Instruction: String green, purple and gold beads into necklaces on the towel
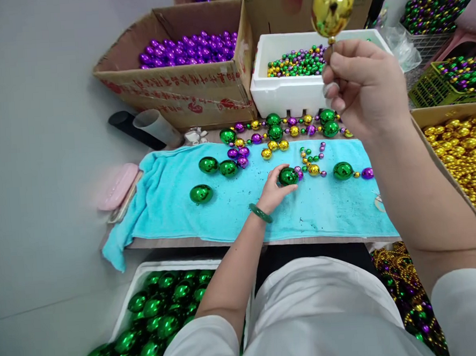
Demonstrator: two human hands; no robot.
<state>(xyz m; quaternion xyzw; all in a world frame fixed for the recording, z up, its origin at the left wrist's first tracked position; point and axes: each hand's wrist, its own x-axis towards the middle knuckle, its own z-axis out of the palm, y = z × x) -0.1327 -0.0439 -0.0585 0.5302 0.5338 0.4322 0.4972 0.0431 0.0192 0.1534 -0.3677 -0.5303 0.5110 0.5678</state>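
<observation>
My right hand (361, 87) is raised close to the camera, fingers pinched on the stem of a large gold ball (333, 4) held above it. My left hand (274, 189), a green bangle on its wrist, rests on the turquoise towel (175, 214) with fingers closed round a green ball (288, 176) at the end of a bead string. Strung green, gold and purple beads (283, 132) lie along the towel's far edge. Three loose green balls (201, 193) lie to the left.
A cardboard box of purple balls (192, 47) stands far left, a white foam box of mixed beads (295, 61) beside it. A box of gold balls (468, 153) is at right. A white tub of green balls (157, 312) sits below left. Finished bead strings (410, 291) pile lower right.
</observation>
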